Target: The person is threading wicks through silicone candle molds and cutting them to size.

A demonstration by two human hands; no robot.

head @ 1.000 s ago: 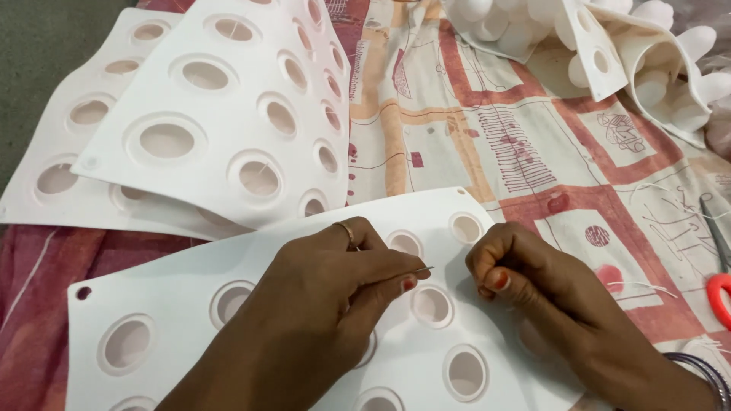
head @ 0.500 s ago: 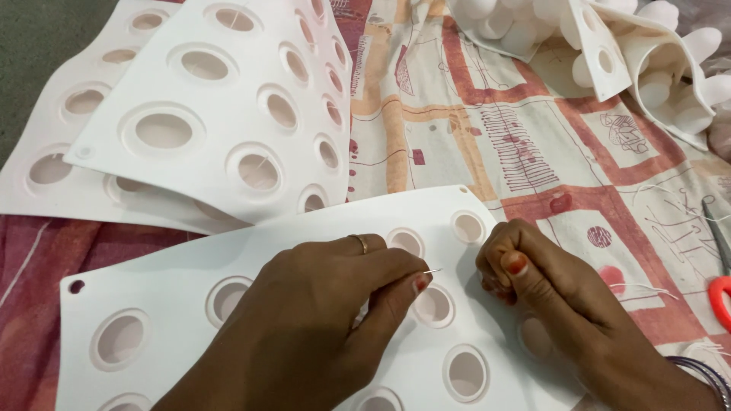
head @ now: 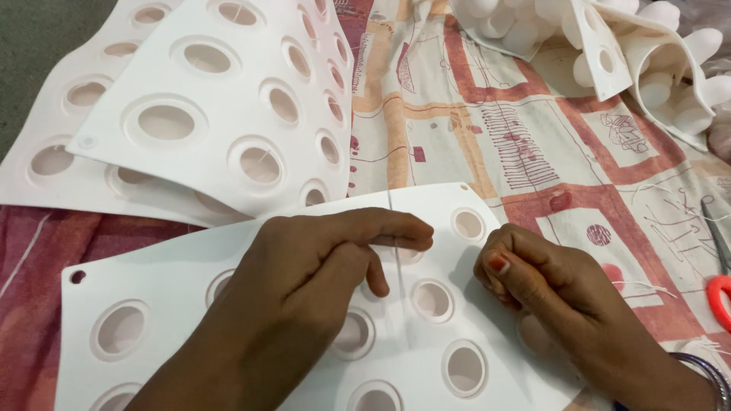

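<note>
A white foam sheet (head: 175, 281) with oval holes lies in front of me on a patterned cloth. My left hand (head: 320, 266) rests on it, the index finger stretched over a hole near the far edge and the thumb tucked beneath. A thin pale thread (head: 399, 304) runs taut and slightly blurred from the sheet's far edge down past those fingers, pinched by them. My right hand (head: 548, 281) is closed in a pinch just right of the sheet's holes, thumb pressed on the index finger. Whatever it pinches is too fine to see.
Two more holed white sheets (head: 221, 106) overlap at the upper left. A heap of white moulded pieces (head: 647, 53) sits at the top right. Orange-handled scissors (head: 717, 289) and loose threads lie at the right edge of the checked cloth (head: 495, 137).
My left hand has let its pinch on the needle tip go flat, with the index finger now stretched forward, and a taut thread line has appeared. My right hand stayed closed and shifted only slightly.
</note>
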